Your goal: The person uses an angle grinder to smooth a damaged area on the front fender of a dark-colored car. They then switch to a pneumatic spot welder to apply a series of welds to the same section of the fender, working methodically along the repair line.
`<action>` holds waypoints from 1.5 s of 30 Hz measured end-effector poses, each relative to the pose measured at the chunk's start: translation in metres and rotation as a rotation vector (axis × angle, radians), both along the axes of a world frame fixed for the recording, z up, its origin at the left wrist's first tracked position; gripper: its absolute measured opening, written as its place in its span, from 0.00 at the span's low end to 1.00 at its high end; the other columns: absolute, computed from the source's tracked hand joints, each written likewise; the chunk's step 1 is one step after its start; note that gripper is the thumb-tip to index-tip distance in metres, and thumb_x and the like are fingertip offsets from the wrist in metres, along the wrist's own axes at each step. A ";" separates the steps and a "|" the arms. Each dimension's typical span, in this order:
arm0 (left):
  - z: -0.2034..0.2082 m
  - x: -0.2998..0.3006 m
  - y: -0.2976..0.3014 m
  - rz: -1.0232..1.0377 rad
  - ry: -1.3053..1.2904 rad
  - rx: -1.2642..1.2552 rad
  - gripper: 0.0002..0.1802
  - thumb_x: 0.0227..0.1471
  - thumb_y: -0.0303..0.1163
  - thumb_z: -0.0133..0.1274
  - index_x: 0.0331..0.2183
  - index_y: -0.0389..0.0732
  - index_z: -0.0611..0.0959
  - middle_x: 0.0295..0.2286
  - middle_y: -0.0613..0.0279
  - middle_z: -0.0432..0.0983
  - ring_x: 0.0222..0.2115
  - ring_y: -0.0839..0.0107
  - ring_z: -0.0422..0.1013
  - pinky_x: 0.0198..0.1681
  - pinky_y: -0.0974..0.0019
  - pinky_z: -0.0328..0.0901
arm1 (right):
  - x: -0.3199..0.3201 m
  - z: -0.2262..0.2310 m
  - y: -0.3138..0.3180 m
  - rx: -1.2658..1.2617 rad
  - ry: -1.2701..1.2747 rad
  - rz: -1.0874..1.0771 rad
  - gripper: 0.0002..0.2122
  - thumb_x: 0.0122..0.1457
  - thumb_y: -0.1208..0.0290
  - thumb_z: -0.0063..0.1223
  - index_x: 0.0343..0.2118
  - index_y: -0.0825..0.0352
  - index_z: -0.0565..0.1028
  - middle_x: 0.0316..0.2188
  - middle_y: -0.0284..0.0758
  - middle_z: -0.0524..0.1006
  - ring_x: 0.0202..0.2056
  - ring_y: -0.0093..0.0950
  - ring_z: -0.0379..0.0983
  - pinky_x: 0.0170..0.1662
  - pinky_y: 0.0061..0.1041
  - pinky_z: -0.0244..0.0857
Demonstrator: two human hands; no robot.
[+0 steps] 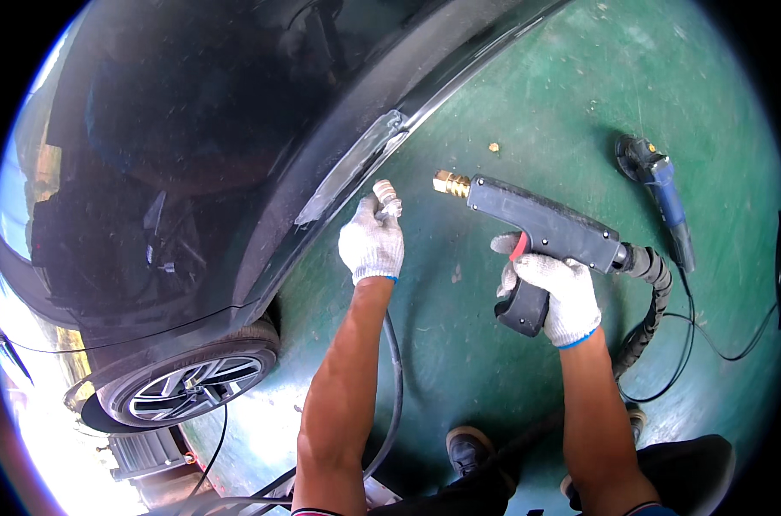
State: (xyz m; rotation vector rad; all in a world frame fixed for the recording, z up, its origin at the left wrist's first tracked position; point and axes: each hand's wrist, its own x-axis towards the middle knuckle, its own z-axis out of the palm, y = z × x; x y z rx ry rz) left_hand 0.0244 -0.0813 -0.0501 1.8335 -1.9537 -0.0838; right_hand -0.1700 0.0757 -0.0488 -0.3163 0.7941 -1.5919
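My left hand [372, 242], in a white knitted glove, is closed round a small copper-coloured cylindrical piece [384, 191] beside the lower edge of a dark car [175, 146]. A grey cable [396, 361] runs down from behind that wrist; whether it joins the piece is hidden. Just beyond the hand, a dull grey bared patch [349, 172] marks the car's side sill. My right hand [558, 292], gloved too, grips the handle of a black pistol-shaped gun [541, 219]. Its brass nozzle [451, 182] points left toward the car, apart from it. One finger lies near the red trigger [519, 247].
A blue and black angle grinder [664, 193] lies on the green floor [528, 95] at the right, its thin cord looping nearby. The gun's thick ribbed hose [657, 288] bends down past my right forearm. The car's wheel [193, 384] is at lower left. Shoes [470, 449] show below.
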 end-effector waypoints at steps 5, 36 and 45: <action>0.004 -0.004 -0.005 0.101 -0.009 0.079 0.10 0.50 0.35 0.55 0.38 0.50 0.83 0.29 0.54 0.81 0.30 0.50 0.78 0.35 0.52 0.71 | 0.001 -0.008 0.000 0.011 0.011 0.028 0.17 0.50 0.76 0.59 0.44 0.76 0.76 0.38 0.46 0.79 0.27 0.30 0.77 0.31 0.31 0.75; 0.008 -0.005 -0.007 0.154 0.006 0.083 0.13 0.52 0.37 0.58 0.42 0.51 0.83 0.26 0.52 0.81 0.29 0.51 0.78 0.34 0.53 0.71 | 0.005 0.006 -0.006 0.024 0.003 -0.026 0.15 0.50 0.78 0.59 0.41 0.76 0.76 0.35 0.45 0.80 0.25 0.30 0.77 0.31 0.29 0.73; 0.007 -0.009 -0.006 0.140 0.065 0.005 0.26 0.62 0.57 0.43 0.35 0.46 0.84 0.22 0.46 0.77 0.26 0.45 0.74 0.31 0.51 0.67 | 0.015 0.009 -0.028 0.045 0.116 0.005 0.13 0.51 0.79 0.59 0.40 0.76 0.77 0.35 0.44 0.80 0.25 0.28 0.76 0.30 0.27 0.72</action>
